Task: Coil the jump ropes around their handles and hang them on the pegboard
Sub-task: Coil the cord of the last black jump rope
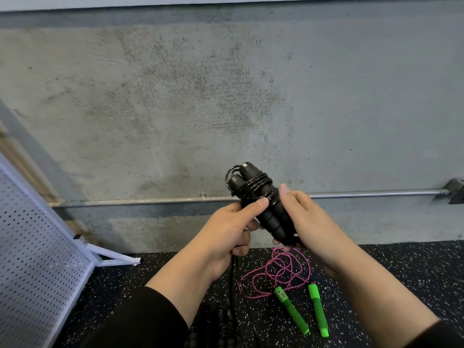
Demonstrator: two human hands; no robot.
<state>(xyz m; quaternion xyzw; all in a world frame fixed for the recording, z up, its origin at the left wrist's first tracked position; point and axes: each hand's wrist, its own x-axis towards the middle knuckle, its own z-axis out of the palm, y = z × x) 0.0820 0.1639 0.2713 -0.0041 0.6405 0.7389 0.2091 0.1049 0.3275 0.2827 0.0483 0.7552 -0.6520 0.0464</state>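
The black jump rope point(261, 204), cord coiled round its paired handles, is held mid-air, long axis tilting from 5 o'clock up to 11 o'clock. The left hand point(226, 231) grips it, thumb across the coils; the right hand point(305, 218) curls round the handles. Below at 6 o'clock, a pink rope point(276, 270) with green handles point(291, 313) lies loose on the speckled floor point(401, 277). A pegboard point(37, 247) leans at 8 o'clock before a concrete wall point(226, 84).
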